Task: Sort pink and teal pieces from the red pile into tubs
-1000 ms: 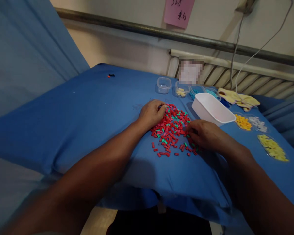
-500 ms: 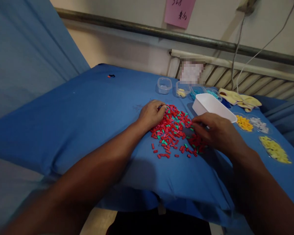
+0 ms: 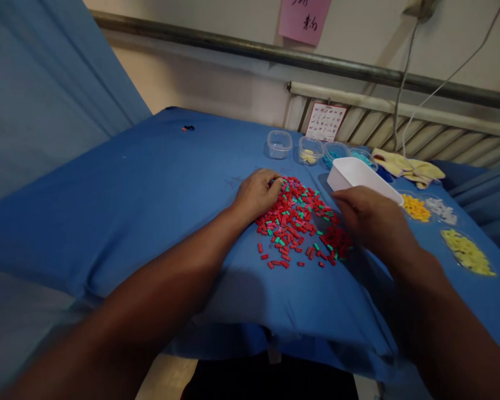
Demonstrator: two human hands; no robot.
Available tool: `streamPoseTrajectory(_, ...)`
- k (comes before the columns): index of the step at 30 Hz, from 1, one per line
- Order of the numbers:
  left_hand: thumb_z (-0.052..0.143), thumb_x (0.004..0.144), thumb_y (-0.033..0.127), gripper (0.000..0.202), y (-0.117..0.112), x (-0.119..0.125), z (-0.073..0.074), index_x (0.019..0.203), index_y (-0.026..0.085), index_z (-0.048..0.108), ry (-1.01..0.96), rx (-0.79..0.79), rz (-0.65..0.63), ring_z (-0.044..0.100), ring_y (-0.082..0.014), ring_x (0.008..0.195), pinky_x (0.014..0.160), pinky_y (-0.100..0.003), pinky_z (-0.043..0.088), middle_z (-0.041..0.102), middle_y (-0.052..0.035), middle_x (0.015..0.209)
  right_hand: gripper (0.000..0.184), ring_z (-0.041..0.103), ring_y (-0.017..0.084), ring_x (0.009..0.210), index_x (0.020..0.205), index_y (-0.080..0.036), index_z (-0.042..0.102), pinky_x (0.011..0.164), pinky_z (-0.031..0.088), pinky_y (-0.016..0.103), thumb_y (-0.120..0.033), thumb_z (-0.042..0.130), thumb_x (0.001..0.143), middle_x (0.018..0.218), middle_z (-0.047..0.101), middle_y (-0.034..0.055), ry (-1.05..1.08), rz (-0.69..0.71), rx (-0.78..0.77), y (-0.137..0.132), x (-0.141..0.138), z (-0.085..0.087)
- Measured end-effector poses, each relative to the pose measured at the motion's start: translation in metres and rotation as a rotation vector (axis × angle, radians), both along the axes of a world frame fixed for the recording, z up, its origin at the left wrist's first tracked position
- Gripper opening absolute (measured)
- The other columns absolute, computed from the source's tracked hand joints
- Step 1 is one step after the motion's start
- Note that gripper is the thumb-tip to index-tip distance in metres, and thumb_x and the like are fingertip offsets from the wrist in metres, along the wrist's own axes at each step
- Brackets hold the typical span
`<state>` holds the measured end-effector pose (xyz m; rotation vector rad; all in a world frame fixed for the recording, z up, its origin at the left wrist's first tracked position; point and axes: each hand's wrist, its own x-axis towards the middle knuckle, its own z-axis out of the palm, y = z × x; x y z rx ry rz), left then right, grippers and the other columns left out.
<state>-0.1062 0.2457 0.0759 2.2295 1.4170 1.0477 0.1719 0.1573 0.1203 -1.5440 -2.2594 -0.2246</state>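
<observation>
A loose pile of small red plastic pieces (image 3: 294,222), mixed with green and pink ones, is spread on the blue cloth. My left hand (image 3: 255,194) rests against the pile's far left edge, its fingers loosely bent and the thumb apart; I see nothing held in it. Over the pile's right side, my right hand (image 3: 373,222) is closed with thumb and forefinger together. Whatever it may pinch is hidden. Just beyond that hand stands a white plastic tub (image 3: 336,179), its near side partly covered by the fingers.
Behind the pile stand see-through containers (image 3: 279,145), some with cream or blue pieces. Orange pieces (image 3: 415,208), grey pieces (image 3: 440,211) and yellow pieces (image 3: 467,253) lie at the right. A yellow cloth (image 3: 412,166) lies near the radiator (image 3: 433,119). A small dark item (image 3: 188,128) sits far left.
My right hand has drawn back slightly to the right and up from the pile, and its fingers have closed together. My left hand has stayed in place.
</observation>
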Motion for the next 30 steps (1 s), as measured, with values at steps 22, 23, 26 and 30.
streamPoseTrajectory(22, 0.055, 0.105, 0.03, 0.025, -0.002, 0.0, 0.001, 0.102, 0.019, 0.078, -0.003, -0.003, 0.01, 0.069, -0.0248, 0.107, 0.097, -0.038, 0.054, 0.078, -0.008, 0.108, 0.032, 0.07, 0.027, 0.105, 0.117, -0.019, 0.081, 0.087, 0.049, 0.034, -0.02, 0.051, 0.106, 0.112, 0.077, 0.0131, -0.219, 0.007, -0.294, 0.004, -0.026, -0.011)
streamPoseTrajectory(23, 0.055, 0.105, 0.03, 0.026, -0.002, 0.0, 0.001, 0.102, 0.019, 0.078, 0.001, -0.002, 0.01, 0.069, -0.0248, 0.106, 0.097, -0.038, 0.054, 0.078, -0.0079, 0.107, 0.032, 0.07, 0.026, 0.106, 0.118, -0.019, 0.081, 0.088, 0.049, 0.033, -0.019, 0.051, 0.106, 0.113, 0.077, 0.0123, -0.223, 0.015, -0.314, 0.005, -0.027, -0.011)
streamPoseTrajectory(26, 0.055, 0.105, 0.03, 0.026, -0.001, 0.001, 0.001, 0.101, 0.019, 0.078, 0.004, -0.005, 0.005, 0.069, -0.0249, 0.105, 0.097, -0.038, 0.054, 0.077, -0.0079, 0.106, 0.035, 0.071, 0.026, 0.105, 0.123, -0.021, 0.081, 0.085, 0.048, 0.033, -0.019, 0.05, 0.106, 0.114, 0.079, 0.0113, -0.254, 0.001, -0.347, 0.009, -0.03, -0.013)
streamPoseTrajectory(30, 0.054, 0.105, 0.031, 0.028, -0.001, 0.001, 0.002, 0.097, 0.018, 0.078, 0.0, 0.004, 0.0, 0.069, -0.0252, 0.103, 0.096, -0.039, 0.054, 0.077, -0.0085, 0.103, 0.033, 0.072, 0.026, 0.105, 0.123, -0.02, 0.079, 0.079, 0.046, 0.032, -0.021, 0.049, 0.108, 0.115, 0.079, 0.013, -0.327, -0.023, -0.362, 0.013, -0.035, -0.008)
